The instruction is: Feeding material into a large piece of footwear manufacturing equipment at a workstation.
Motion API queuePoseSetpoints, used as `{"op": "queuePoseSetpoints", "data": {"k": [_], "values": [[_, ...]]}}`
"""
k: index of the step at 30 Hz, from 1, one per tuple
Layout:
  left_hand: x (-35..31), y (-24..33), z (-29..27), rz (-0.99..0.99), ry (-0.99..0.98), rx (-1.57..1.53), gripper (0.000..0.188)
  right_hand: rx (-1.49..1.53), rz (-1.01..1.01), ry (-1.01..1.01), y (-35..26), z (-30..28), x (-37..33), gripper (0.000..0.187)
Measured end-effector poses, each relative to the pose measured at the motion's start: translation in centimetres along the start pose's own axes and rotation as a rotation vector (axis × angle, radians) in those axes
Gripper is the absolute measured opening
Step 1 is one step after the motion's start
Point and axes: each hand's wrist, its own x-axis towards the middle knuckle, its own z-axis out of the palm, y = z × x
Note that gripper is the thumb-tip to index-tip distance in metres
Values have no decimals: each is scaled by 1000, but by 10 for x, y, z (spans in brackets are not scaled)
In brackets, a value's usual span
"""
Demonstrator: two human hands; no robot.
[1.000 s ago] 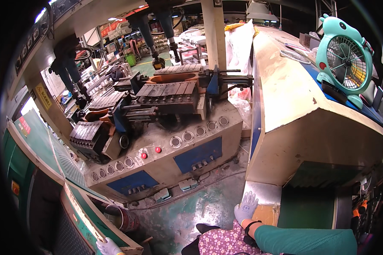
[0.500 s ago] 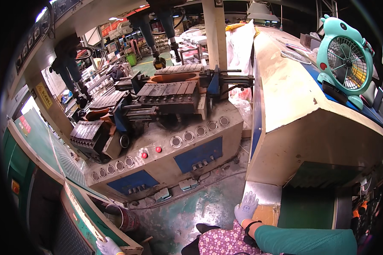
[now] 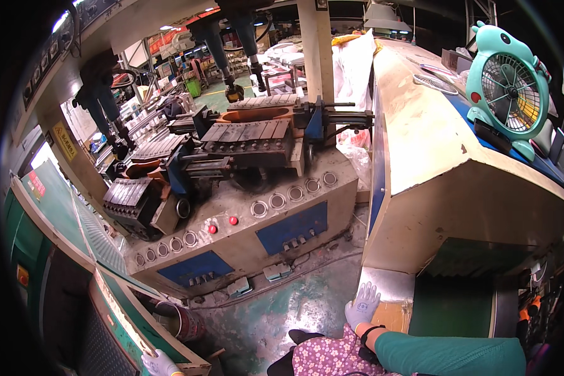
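Observation:
My right hand (image 3: 362, 306), in a pale grey work glove, lies flat with fingers stretched out. It rests at the corner of a shiny metal plate (image 3: 391, 283), beside a brown cardboard piece (image 3: 395, 315). Just right of it runs a dark green conveyor belt (image 3: 451, 307). At the lower left my left hand (image 3: 161, 363), gloved alike, rests on the edge of a green and cream machine frame (image 3: 128, 323). Its fingers lie along that edge, and the lower edge of the view cuts off the wrist. Neither hand shows a loose object in it.
Ahead stands a shoe-making machine (image 3: 244, 222) with clamping blocks, round gauges and red buttons (image 3: 234, 220). A cream cover (image 3: 432, 144) fills the right, with a turquoise fan (image 3: 511, 88) on top. A round bin (image 3: 188, 323) and foot pedals (image 3: 277, 272) are on the floor.

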Motion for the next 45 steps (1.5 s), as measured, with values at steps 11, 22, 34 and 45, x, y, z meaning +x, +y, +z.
{"op": "queuePoseSetpoints", "data": {"k": [11, 22, 34, 45], "values": [[1, 0, 1, -2, -7, -12, 44, -12, -12, 18, 0, -1, 0, 77], [0, -4, 4, 34, 56, -9, 42, -28, -14, 5, -1, -5, -2, 78], [8, -19, 28, -282, -229, 112, 56, -55, -26, 27, 1, 4, -1, 81], [9, -24, 38, -302, -227, 137, 61, -47, -26, 18, 0, 1, -1, 82]]}}
